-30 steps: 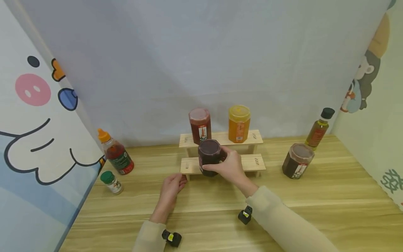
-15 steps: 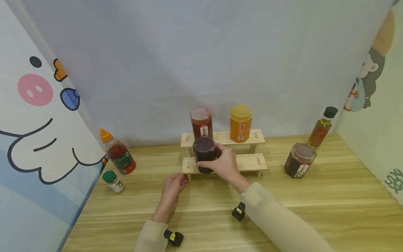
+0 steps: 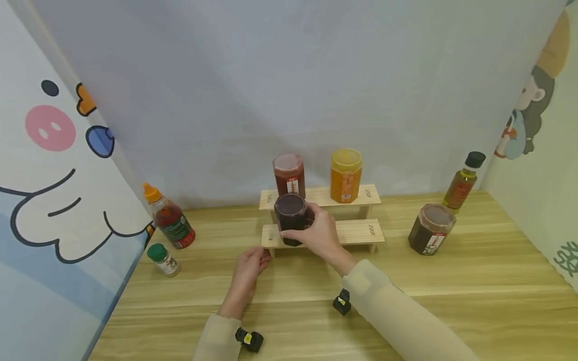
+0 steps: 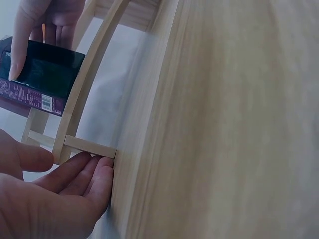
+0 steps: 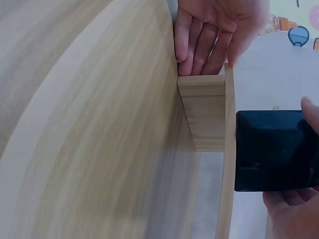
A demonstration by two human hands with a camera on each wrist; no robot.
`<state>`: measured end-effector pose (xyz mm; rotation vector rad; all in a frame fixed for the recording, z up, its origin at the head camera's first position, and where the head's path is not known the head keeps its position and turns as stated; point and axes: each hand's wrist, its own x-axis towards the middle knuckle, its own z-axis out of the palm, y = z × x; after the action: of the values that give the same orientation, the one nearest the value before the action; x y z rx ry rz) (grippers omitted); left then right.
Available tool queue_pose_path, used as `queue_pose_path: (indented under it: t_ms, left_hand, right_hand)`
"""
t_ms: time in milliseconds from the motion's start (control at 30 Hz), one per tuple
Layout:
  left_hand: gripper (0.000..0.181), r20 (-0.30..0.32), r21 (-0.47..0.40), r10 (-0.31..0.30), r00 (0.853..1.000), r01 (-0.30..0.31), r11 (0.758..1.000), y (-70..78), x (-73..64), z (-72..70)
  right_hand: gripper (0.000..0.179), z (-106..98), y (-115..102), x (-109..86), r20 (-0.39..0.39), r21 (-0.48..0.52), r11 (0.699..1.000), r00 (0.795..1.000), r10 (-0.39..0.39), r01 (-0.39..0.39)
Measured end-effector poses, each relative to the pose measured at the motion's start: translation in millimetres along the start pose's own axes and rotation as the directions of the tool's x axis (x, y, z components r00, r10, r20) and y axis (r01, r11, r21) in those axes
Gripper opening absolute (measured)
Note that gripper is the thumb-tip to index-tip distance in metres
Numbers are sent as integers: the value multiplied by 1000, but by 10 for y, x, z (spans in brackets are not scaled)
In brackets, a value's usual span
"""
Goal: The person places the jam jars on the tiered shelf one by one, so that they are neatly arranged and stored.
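My right hand (image 3: 318, 233) grips a dark, faceted jar (image 3: 289, 213) with thumb and fingers on opposite sides. The jar stands upright at the left part of the lower tier of a two-tier wooden shelf (image 3: 356, 233). A purple label with a barcode shows on the dark jar (image 4: 40, 97) in the left wrist view. With fingers fairly straight, my left hand (image 3: 247, 265) touches the left leg of the lower tier, its thumb tip right at the board's end. A red jar (image 3: 289, 178) and a yellow-orange jar (image 3: 346, 175) stand on the upper tier.
On the right stand another dark jar (image 3: 432, 229) and an oil bottle (image 3: 461, 185) with a black cap. To the left are a red sauce bottle (image 3: 171, 220) with an orange nozzle and a small green-capped shaker (image 3: 163, 259). A grey-white cloth (image 3: 217, 100) hangs behind the shelf.
My right hand has moved the dark jar leftward along the lower tier, mostly in the first half second. My left hand stays at the shelf's left leg.
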<state>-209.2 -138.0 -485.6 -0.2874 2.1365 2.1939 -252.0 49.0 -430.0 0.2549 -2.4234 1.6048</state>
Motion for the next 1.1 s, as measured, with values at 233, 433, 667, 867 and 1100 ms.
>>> queue_pose_path:
  t_ms: [233, 433, 667, 867, 1100]
  left_hand:
    - [39, -1, 8, 0, 1000, 0, 1000, -19, 3, 18]
    - [40, 6, 9, -2, 1000, 2, 1000, -21, -2, 19]
    - [40, -8, 13, -2, 1000, 2, 1000, -23, 8, 10]
    - [40, -10, 5, 2, 1000, -2, 1000, -15, -3, 28]
    - [40, -7, 4, 12, 1000, -12, 1000, -17, -22, 28]
  right_hand:
    - [78, -37, 34, -30, 21, 50, 999, 1000, 2, -3]
    - [71, -103, 60, -102, 37, 181, 983, 999, 24, -30]
    - [64, -261, -182, -226, 40, 226, 974, 999, 22, -30]
    - [65, -400, -355, -325, 70, 247, 968, 997, 23, -40]
    - [70, -437, -35, -318, 58, 269, 962, 997, 42, -56]
